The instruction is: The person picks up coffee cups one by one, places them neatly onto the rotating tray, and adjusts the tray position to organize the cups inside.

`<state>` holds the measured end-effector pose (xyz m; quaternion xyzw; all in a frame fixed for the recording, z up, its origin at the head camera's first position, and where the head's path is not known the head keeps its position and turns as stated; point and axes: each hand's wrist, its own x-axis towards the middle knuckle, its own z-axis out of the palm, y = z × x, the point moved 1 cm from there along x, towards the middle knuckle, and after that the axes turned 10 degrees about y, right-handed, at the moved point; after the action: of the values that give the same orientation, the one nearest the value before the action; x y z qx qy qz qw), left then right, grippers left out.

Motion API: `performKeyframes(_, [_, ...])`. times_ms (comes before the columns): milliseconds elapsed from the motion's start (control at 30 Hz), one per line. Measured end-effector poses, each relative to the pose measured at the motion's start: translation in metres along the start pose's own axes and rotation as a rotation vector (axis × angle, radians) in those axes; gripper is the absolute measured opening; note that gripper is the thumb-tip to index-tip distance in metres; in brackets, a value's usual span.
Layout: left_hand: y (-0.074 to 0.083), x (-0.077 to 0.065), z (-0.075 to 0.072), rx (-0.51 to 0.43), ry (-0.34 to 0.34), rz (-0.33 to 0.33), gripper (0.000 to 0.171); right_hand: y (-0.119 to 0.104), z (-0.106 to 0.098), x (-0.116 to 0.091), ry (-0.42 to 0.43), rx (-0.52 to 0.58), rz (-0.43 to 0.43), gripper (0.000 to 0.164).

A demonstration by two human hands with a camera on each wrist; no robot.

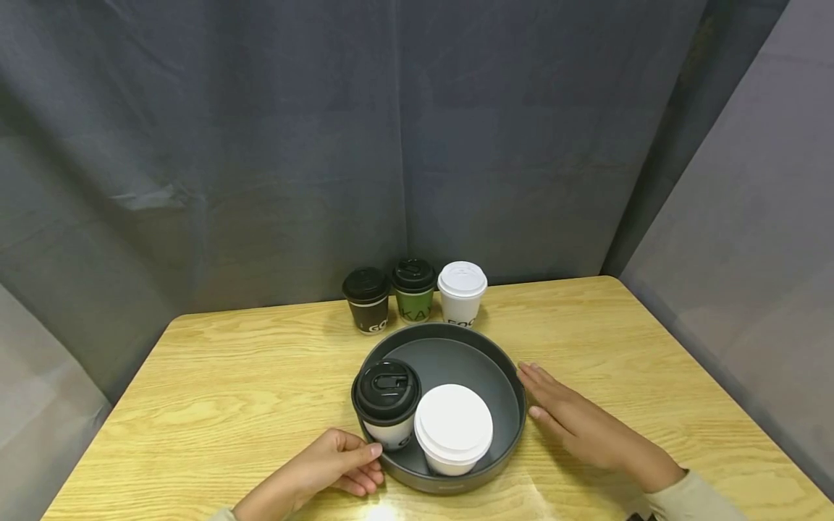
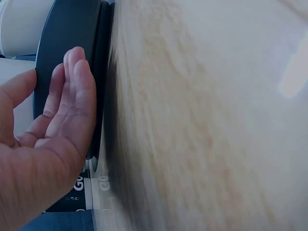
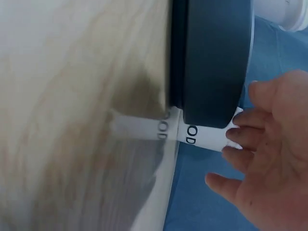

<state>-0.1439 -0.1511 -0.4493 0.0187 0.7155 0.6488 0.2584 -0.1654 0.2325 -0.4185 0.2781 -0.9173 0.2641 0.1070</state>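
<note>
Round dark tray (image 1: 465,365) between two hands, carrying two lidded cups.
The left hand (image 1: 342,463) is partly open at the near-left of the tray, thumb at the rim and fingers loosely bent along the outer wall; the right hand (image 1: 580,423) is flatly open, empty, its fingertips at the tray's right side, where contact is hard to tell. Inside, the black-lidded cup (image 1: 387,401) stands just ahead of the left thumb, and the white-lidded cup (image 1: 454,427) between the hands. Beyond both hands, a dark cup (image 1: 368,307), a green cup (image 1: 414,293) and a white cup (image 1: 462,293) stand in a row on the counter (image 1: 247,391).
</note>
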Motion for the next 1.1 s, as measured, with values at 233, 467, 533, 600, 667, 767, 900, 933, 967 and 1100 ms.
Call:
performKeyframes(233, [0.0, 0.0, 0.0, 0.012, -0.007, -0.003, 0.039, 0.001, 0.007, -0.001, 0.026, -0.068, -0.075, 0.048])
performKeyframes(467, [0.003, 0.003, -0.009, 0.069, -0.007, 0.024, 0.04, -0.007, 0.007, -0.008, 0.025, -0.111, -0.058, 0.048])
performKeyframes(533, [0.005, 0.004, -0.012, 0.083, 0.005, 0.027, 0.04, -0.011, 0.005, -0.012, 0.023, -0.12, -0.046, 0.049])
performKeyframes(600, [0.007, 0.006, -0.015, 0.094, 0.026, 0.026, 0.04, -0.015, 0.004, -0.016, 0.026, -0.139, -0.047, 0.05])
performKeyframes(667, [0.008, 0.008, -0.017, 0.1, 0.047, 0.03, 0.04, -0.018, 0.004, -0.02, 0.035, -0.169, -0.063, 0.052])
performKeyframes(767, [0.009, 0.012, -0.022, 0.099, 0.079, 0.028, 0.04, -0.023, 0.006, -0.028, 0.056, -0.216, -0.097, 0.059])
performKeyframes(900, [0.01, 0.019, -0.03, 0.106, 0.113, 0.037, 0.042, -0.03, 0.008, -0.036, 0.06, -0.262, -0.142, 0.064])
performKeyframes(933, [0.011, 0.02, -0.032, 0.111, 0.124, 0.039, 0.043, -0.032, 0.008, -0.038, 0.052, -0.266, -0.152, 0.064])
performKeyframes(967, [0.011, 0.022, -0.034, 0.117, 0.137, 0.044, 0.044, -0.034, 0.008, -0.038, 0.041, -0.262, -0.16, 0.064])
performKeyframes(1100, [0.015, 0.03, -0.039, 0.152, 0.191, 0.064, 0.043, -0.041, 0.007, -0.042, -0.023, -0.219, -0.166, 0.063])
